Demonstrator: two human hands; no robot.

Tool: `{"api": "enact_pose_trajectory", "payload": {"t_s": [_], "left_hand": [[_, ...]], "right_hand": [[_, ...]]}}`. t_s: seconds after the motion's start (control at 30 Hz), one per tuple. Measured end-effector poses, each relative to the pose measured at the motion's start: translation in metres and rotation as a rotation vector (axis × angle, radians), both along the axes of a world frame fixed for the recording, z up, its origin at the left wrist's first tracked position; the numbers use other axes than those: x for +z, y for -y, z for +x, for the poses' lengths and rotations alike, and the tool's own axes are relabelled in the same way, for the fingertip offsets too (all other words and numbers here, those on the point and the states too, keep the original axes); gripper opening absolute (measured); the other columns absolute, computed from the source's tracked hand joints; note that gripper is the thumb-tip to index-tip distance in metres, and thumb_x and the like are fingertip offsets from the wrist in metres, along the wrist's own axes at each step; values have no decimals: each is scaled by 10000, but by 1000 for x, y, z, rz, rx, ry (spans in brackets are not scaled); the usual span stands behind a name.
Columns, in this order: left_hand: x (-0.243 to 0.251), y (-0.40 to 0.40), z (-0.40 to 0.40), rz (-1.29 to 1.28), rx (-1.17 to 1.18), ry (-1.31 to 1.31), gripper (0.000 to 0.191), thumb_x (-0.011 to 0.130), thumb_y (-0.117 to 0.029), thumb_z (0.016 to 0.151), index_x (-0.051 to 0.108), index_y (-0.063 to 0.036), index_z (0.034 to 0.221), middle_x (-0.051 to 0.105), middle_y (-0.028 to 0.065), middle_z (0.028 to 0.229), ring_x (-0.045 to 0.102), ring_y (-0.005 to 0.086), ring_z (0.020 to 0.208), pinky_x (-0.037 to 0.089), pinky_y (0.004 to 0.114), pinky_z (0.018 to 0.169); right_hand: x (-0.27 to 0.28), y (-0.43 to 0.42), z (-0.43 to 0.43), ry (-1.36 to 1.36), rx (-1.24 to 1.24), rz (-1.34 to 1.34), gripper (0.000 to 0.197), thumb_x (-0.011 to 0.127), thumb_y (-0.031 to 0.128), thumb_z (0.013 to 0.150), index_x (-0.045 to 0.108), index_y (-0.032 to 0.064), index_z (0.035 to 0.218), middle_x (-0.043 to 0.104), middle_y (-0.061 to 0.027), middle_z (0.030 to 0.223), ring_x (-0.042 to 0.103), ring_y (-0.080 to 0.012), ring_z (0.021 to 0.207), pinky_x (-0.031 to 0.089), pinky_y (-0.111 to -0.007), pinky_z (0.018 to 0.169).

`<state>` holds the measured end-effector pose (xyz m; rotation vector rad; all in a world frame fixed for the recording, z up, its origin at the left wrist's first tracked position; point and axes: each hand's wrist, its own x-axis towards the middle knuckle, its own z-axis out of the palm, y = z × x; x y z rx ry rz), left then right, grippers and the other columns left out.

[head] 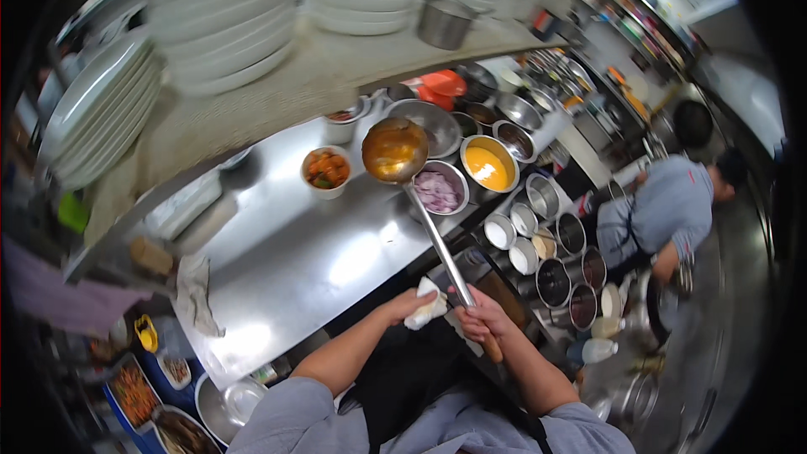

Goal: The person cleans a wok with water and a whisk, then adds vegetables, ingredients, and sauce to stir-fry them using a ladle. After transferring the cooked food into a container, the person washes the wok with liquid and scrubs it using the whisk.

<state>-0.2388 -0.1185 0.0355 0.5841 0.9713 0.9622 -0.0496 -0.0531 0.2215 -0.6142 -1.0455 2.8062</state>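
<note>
My right hand (482, 315) grips the handle of a long steel ladle (446, 252) with a wooden end. The ladle's bowl (395, 150) reaches away over the steel worktop and shows glossy orange-brown liquid inside. Bunched in my left hand (403, 306) is a white cloth or paper towel (427, 310), close beside the ladle's shaft. Left of the ladle's bowl stands a white tub of orange food pieces (326, 168) with some green. Just right of it are a container of sliced purple onion (436, 192) and a pot of yellow liquid (488, 165).
Stacked white plates (220, 19) and a steel pot (445, 21) stand on a shelf above the worktop (277, 284). A crumpled cloth (197, 293) lies at the left end. Several seasoning containers (523, 221) are at right, near a bending co-worker (656, 208). Food trays (133, 391) sit lower left.
</note>
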Motion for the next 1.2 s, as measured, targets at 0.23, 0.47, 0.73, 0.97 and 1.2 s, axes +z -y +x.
{"api": "enact_pose_trajectory", "payload": {"t_s": [0.23, 0.47, 0.73, 0.97, 1.2], "left_hand": [[-52, 16, 60, -38, -568, -98, 491, 594, -461, 951, 633, -31, 1185, 691, 64, 990, 653, 164, 889, 515, 313, 782], [-70, 2, 56, -172, -709, -560, 500, 569, -422, 974, 582, 10, 1226, 683, 89, 1073, 672, 203, 910, 527, 343, 795], [-33, -43, 201, -185, -943, -725, 471, 598, -447, 950, 605, -15, 1140, 683, 81, 964, 663, 203, 812, 523, 352, 697], [-18, -36, 401, 108, -1128, -607, 465, 617, -456, 936, 609, -20, 1100, 672, 73, 907, 639, 183, 738, 506, 333, 628], [16, 4, 462, 424, -1315, -528, 534, 619, -550, 904, 656, -34, 1037, 677, 68, 901, 638, 170, 782, 506, 325, 671]], "right_hand": [[24, 95, 172, -198, -375, -279, 604, 602, 127, 949, 276, 137, 1457, 436, -37, 736, 378, -27, 402, 348, -184, 353], [17, 255, 315, -328, -1120, -35, 583, 579, 145, 962, 277, 142, 1460, 420, -24, 728, 377, -24, 409, 343, -186, 370], [-11, 364, 463, -79, -1956, 78, 499, 507, 102, 972, 345, 211, 1431, 426, -11, 748, 396, -67, 456, 368, -248, 411], [70, 320, 710, 156, -2419, 241, 434, 519, 59, 936, 397, 202, 1328, 481, -30, 733, 462, -117, 501, 392, -289, 431], [-5, 351, 867, 1736, -1777, 31, 736, 536, 6, 839, 249, 176, 1495, 613, -159, 907, 636, -283, 689, 507, -420, 578]]}}
